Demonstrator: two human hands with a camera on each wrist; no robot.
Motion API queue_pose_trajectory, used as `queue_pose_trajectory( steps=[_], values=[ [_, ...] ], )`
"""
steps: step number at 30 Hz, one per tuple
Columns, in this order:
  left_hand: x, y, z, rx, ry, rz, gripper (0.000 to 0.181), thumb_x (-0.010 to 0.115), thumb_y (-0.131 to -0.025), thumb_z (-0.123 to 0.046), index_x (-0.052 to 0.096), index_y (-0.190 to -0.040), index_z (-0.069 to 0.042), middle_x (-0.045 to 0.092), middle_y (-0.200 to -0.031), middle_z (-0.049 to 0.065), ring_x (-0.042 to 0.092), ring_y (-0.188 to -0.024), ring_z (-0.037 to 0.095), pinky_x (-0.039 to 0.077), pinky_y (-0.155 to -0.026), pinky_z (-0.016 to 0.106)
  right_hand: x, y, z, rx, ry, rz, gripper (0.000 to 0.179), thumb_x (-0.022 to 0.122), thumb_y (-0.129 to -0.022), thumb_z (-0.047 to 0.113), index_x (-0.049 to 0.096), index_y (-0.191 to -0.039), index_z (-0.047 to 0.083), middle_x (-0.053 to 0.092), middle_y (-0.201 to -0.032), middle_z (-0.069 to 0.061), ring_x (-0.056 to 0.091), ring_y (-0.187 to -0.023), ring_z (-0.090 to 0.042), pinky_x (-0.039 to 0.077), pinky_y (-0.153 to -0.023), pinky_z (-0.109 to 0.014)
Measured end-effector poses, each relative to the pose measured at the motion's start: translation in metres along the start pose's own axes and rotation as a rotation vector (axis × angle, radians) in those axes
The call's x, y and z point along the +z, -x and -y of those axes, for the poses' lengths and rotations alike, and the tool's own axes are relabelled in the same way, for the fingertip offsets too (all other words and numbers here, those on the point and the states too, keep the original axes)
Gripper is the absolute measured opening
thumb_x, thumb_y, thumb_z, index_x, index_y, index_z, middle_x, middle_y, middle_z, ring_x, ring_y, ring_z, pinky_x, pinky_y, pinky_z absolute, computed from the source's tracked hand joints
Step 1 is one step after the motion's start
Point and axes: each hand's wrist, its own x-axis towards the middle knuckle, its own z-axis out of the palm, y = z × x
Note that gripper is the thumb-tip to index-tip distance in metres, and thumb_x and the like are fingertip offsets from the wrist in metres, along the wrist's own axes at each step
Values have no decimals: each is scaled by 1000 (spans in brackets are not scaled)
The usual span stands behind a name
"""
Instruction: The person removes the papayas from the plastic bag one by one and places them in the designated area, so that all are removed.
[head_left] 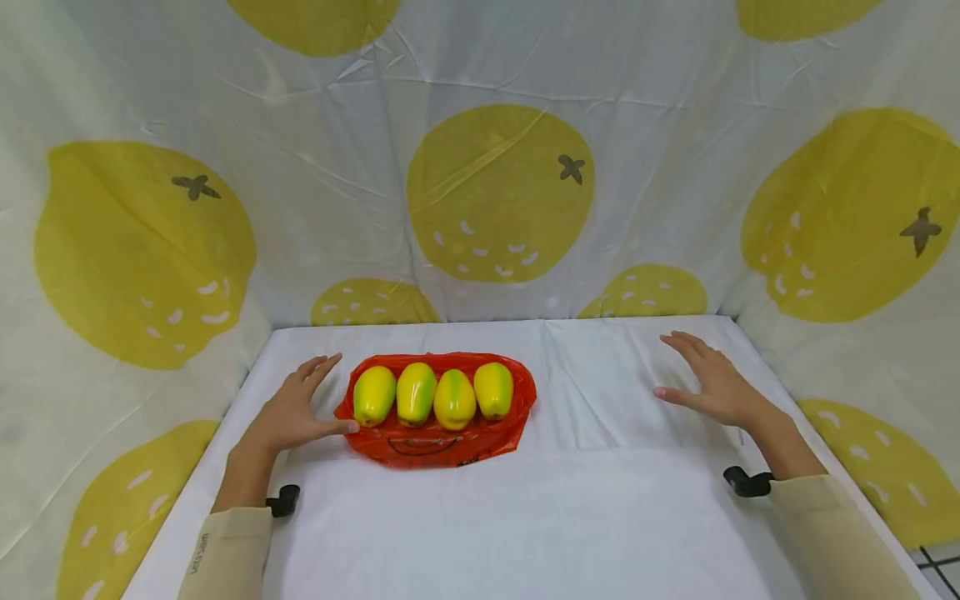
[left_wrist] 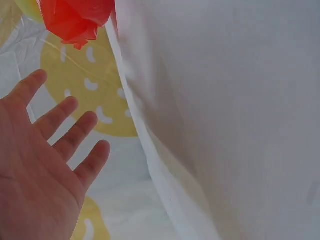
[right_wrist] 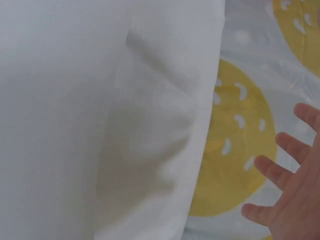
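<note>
Nearest to us, two beige sleeves reach in from the lower corners, with a small black device at the left wrist and another at the right. Under them spreads the white-covered desk.

Farther in, left of the middle, we find a red plastic bag lying flat, dark print along its near side. Four glossy yellow-green fruits stand in a row, ringed by its red film; we cannot tell whether they sit inside its mouth or on top. The third from the left is set a little nearer us.

The left hand is beside the bag's left end, fingers spread wide and holding nothing, its thumb pointing inward at the bag's edge; we cannot tell if it touches. The right hand hovers well apart on the right, fingers likewise spread, thumb inward, grasping nothing.

Behind the desk hangs a pale curtain printed with yellow lemons.
</note>
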Motion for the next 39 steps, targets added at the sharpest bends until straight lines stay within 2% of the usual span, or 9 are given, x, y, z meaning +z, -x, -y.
queue_pose_trajectory(
  steps=[10, 17, 23, 28, 35, 39],
  values=[
    [5, -3, -7, 10, 32, 1, 122, 77, -71, -77, 15, -166, -33, 22, -167, 22, 29, -147, 51, 43, -98, 80, 13, -9, 15, -12, -53, -10, 93, 73, -90, 56, 27, -163, 21, 24, -168, -17, 27, -150, -49, 26, -112, -78],
    [8, -5, -13, 5, 49, 19, 122, 76, -72, -76, 15, -166, -29, 21, -167, 25, 29, -147, 52, 38, -102, 81, 23, -16, 25, -11, -137, -19, 93, 73, -92, 52, 22, -165, 23, 21, -169, -15, 27, -151, -47, 28, -111, -76],
    [10, -9, -20, 9, 71, 27, 122, 77, -71, -76, 16, -166, -31, 23, -166, 22, 34, -145, 51, 40, -102, 79, 31, -23, 36, -10, -183, -20, 93, 74, -91, 52, 23, -164, 25, 22, -169, -12, 26, -153, -43, 28, -115, -73],
    [13, -11, -24, 5, 113, 45, 123, 78, -70, -75, 20, -166, -26, 25, -165, 21, 38, -143, 52, 40, -103, 78, 36, -30, 50, -41, -200, -19, 93, 74, -91, 53, 24, -164, 26, 24, -169, -9, 26, -154, -39, 28, -117, -71],
    [19, -14, -25, 25, 162, 26, 122, 81, -69, -72, 16, -166, -34, 15, -170, 12, 40, -143, 49, 42, -104, 76, 44, -41, 69, -77, -245, -17, 89, 74, -91, 53, 28, -163, 27, 22, -169, -5, 26, -154, -36, 31, -116, -70],
    [20, -16, -26, 49, 163, 17, 122, 82, -69, -71, 19, -165, -29, 16, -170, 9, 41, -143, 47, 42, -105, 75, 52, -47, 79, -91, -257, -17, 86, 72, -91, 56, 30, -162, 29, 22, -169, -2, 27, -154, -34, 32, -117, -68]
  ],
)
